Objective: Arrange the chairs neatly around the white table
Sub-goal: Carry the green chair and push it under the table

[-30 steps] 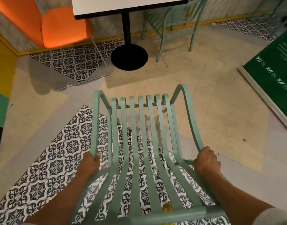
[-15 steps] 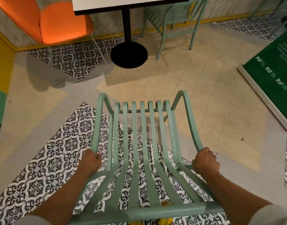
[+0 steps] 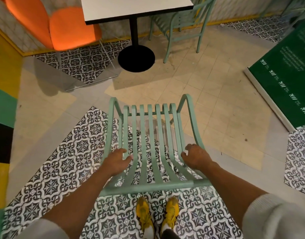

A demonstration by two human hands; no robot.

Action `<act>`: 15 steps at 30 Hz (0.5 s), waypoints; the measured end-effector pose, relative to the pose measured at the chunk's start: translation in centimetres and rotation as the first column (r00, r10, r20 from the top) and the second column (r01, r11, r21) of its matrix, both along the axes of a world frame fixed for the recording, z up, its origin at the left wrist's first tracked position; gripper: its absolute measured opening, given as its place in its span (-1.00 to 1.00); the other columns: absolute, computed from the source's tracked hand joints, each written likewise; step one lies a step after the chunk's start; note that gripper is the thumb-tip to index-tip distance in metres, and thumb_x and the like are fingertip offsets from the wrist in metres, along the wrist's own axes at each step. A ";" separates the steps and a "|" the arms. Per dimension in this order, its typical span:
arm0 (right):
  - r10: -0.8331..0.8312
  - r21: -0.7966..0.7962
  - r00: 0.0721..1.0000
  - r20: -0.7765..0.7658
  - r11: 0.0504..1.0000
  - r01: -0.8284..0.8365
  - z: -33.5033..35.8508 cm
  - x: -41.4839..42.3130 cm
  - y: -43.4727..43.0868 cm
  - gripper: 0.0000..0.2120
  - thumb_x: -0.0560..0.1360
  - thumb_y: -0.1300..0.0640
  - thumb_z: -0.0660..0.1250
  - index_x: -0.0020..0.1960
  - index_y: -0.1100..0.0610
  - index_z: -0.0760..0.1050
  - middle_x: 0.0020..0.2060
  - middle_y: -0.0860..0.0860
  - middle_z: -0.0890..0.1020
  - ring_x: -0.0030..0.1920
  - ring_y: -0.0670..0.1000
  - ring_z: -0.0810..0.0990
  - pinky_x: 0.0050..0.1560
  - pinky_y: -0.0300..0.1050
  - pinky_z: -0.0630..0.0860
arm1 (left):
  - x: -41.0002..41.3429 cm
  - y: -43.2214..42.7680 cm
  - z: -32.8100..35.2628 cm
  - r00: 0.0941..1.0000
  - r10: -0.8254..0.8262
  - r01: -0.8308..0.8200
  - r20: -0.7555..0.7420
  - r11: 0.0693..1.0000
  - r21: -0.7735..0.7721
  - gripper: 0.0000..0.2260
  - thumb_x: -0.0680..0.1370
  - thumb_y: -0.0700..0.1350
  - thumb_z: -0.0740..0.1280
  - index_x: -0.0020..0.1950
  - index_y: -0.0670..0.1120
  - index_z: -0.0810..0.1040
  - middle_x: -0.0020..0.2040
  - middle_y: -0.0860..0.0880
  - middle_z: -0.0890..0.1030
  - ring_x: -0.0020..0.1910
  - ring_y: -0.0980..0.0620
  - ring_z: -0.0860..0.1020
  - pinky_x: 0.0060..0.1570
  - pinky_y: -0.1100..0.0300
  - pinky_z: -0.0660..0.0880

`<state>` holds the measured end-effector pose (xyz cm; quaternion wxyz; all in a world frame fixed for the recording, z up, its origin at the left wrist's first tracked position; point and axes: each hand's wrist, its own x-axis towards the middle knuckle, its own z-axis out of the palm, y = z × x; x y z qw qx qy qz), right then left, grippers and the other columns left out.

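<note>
A mint slatted chair (image 3: 149,144) stands on the patterned floor, its back rail nearest the person. The left hand (image 3: 117,159) rests loosely spread on the left slats, fingers uncurled; the right hand (image 3: 195,156) hovers half-curled just beside the right armrest, gripping nothing. Ahead of both hands lies bare tile, then the white tabletop (image 3: 136,7), flanked by an orange chair (image 3: 62,26) and another mint chair (image 3: 182,23).

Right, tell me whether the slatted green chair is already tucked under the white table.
No, the slatted green chair stands on open floor, well short of the white table.
</note>
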<state>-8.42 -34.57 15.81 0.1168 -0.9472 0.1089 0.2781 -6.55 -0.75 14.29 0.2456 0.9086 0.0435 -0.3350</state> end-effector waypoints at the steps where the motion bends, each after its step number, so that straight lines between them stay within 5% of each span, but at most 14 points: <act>1: 0.042 0.041 0.999 -0.001 0.998 -0.042 1.2 -0.7 0.3 -0.53 0.68 -0.15 0.18 0.40 0.14 0.51 0.32 0.14 0.61 0.28 0.17 0.59 0.32 0.07 0.53 | -1.2 -0.6 1.4 0.999 -0.038 0.035 -0.037 0.998 -0.061 -0.49 0.65 0.27 0.26 0.49 -0.01 0.47 0.52 -0.07 0.48 0.45 -0.09 0.48 0.44 -0.06 0.42; 6: 0.159 0.181 0.986 -0.047 0.972 -0.148 5.5 -5.3 1.7 -0.46 0.66 -0.34 0.10 0.16 0.07 0.61 -0.01 0.05 0.71 -0.01 0.07 0.68 0.07 0.00 0.60 | -6.7 -3.3 6.3 0.958 -0.255 0.230 -0.129 0.957 -0.179 -0.31 0.46 0.62 0.11 0.26 0.15 0.59 0.39 0.06 0.57 0.31 0.03 0.55 0.32 -0.03 0.49; 10: 0.196 0.151 0.980 -0.021 0.970 -0.190 7.6 -8.7 2.9 -0.15 0.53 -0.61 -0.14 0.02 0.02 0.65 -0.21 -0.01 0.67 -0.15 0.02 0.68 0.12 0.10 0.62 | -8.6 -4.1 7.8 0.927 -0.370 0.370 -0.059 0.929 0.003 -0.09 0.27 0.76 0.05 0.29 0.14 0.56 0.20 0.09 0.63 0.08 0.06 0.57 0.00 0.09 0.45; 13: 0.251 0.069 0.967 -0.031 0.966 -0.249 8.5 -9.8 3.6 0.06 0.37 -0.73 -0.23 0.12 0.04 0.68 -0.24 0.01 0.66 -0.11 0.07 0.69 0.21 0.14 0.57 | -9.4 -3.5 8.0 0.893 -0.449 0.443 0.009 0.883 0.158 -0.21 0.31 0.70 0.18 0.25 0.15 0.55 0.05 0.08 0.69 0.00 0.02 0.65 -0.05 0.09 0.53; 15: 0.248 0.052 0.968 -0.047 0.968 -0.246 9.2 -10.1 4.0 0.12 0.27 -0.79 -0.18 0.16 0.03 0.68 -0.25 0.01 0.65 -0.12 0.09 0.69 0.16 0.12 0.60 | -9.7 -3.6 7.7 0.880 -0.466 0.436 0.091 0.869 0.236 -0.44 0.46 0.48 0.33 0.27 0.14 0.58 0.04 0.05 0.72 0.02 0.00 0.68 0.00 0.10 0.54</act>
